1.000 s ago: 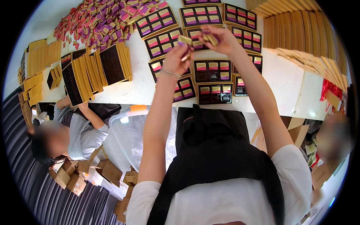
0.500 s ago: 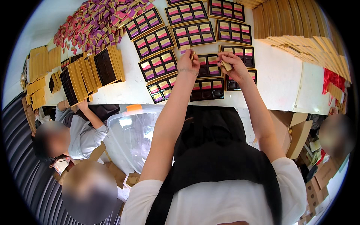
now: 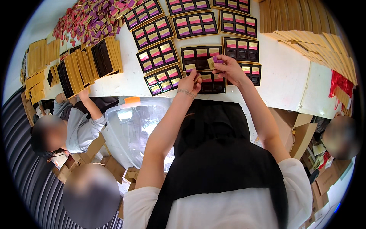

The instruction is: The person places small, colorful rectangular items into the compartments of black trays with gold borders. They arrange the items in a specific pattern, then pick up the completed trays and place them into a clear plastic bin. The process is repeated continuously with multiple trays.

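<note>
White table crowded with black compartment trays.

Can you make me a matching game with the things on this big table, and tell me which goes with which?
Things:
1. right hand
2. left hand
3. heap of pink and purple packets
4. clear plastic tub

Places or states:
A. piled at the table's far left corner
B. below the table edge, beside the person's left arm
C. holding small gold and purple packets above a black tray
D. over the near tray, a bracelet on its wrist

Pairs: 1-C, 2-D, 3-A, 4-B
</note>
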`<state>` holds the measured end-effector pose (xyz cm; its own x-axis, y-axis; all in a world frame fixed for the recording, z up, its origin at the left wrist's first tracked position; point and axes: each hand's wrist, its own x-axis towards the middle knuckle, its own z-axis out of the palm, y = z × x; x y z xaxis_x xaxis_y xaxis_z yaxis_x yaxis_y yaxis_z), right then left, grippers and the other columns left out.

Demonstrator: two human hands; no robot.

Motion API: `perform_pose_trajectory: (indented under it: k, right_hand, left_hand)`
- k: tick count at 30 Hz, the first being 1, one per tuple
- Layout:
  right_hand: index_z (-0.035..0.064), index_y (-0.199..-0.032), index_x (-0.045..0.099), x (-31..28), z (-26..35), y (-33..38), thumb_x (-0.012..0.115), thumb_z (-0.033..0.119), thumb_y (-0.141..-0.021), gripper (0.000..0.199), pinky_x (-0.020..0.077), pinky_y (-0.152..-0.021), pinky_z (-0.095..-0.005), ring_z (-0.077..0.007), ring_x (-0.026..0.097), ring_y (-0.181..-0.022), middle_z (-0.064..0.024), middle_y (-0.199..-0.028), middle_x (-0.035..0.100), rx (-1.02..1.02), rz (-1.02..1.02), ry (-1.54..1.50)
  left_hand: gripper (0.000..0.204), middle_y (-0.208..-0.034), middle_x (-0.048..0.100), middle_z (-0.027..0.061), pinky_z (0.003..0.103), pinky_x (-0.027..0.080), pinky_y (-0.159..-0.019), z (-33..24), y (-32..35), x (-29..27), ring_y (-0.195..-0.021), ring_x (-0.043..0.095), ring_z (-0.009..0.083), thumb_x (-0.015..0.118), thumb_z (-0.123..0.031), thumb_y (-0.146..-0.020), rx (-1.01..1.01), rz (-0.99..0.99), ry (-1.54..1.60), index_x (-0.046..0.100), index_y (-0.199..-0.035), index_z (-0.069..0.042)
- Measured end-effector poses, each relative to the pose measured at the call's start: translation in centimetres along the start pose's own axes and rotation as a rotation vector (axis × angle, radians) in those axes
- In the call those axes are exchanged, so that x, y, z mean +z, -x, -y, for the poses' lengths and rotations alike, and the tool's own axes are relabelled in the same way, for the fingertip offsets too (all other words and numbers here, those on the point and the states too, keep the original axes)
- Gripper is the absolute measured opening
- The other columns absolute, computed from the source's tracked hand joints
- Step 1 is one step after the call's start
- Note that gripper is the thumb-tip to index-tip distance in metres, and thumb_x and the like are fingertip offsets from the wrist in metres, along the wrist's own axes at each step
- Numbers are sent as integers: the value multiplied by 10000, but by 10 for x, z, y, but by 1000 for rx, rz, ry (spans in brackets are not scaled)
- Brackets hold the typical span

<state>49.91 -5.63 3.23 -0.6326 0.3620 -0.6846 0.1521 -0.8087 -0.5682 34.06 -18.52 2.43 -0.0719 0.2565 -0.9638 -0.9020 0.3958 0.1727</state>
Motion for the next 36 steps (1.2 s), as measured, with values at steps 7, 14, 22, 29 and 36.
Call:
perform_pose_trajectory:
  k: [7, 14, 22, 29, 36]
  right_hand:
    - [79, -1115, 554, 9, -9, -3, 613, 149, -919, 216, 570, -615, -259, -121, 650, -737, -33, -891, 625, -27, -75, -21]
    - [137, -984, 517, 41, -51, -18, 590, 360, -933, 240, 542, -503, -280, -148, 621, -589, -54, -749, 616, 236, -265, -423]
    - [67, -956, 519, 68, -74, -47, 534, 349, -966, 283, 536, -481, -281, -181, 631, -666, -92, -820, 608, 240, -408, -736]
    - [33, -1072, 567, 66, -50, 1, 530, 272, -971, 263, 562, -609, -306, -183, 647, -768, -85, -941, 630, 148, -142, -344]
    - [87, -1067, 648, 46, -19, 27, 641, 213, -873, 232, 505, -626, -230, -82, 579, -762, 7, -941, 611, -195, -163, 235]
  left_hand:
    - [158, -883, 655, 46, 269, 586, -587, -26, 16, -21, -793, 676, 165, 625, -201, -922, 250, 246, -259, 594, -977, -56]
    - [137, -1006, 645, 113, 332, 618, -707, -31, -3, -23, -871, 675, 228, 616, -34, -885, 315, 278, -189, 586, -1017, -19]
    - [337, -1108, 629, 154, 317, 591, -776, -35, 6, -36, -998, 655, 257, 594, 14, -887, 445, 155, -323, 549, -1220, 34]
    - [257, -985, 670, 133, 290, 601, -667, -38, 9, -35, -812, 689, 198, 606, -119, -923, 440, 334, -152, 591, -1128, 34]
    - [322, -764, 672, 83, 231, 518, -493, -45, 18, -6, -578, 635, 121, 599, -368, -929, 84, 431, -263, 603, -938, -46]
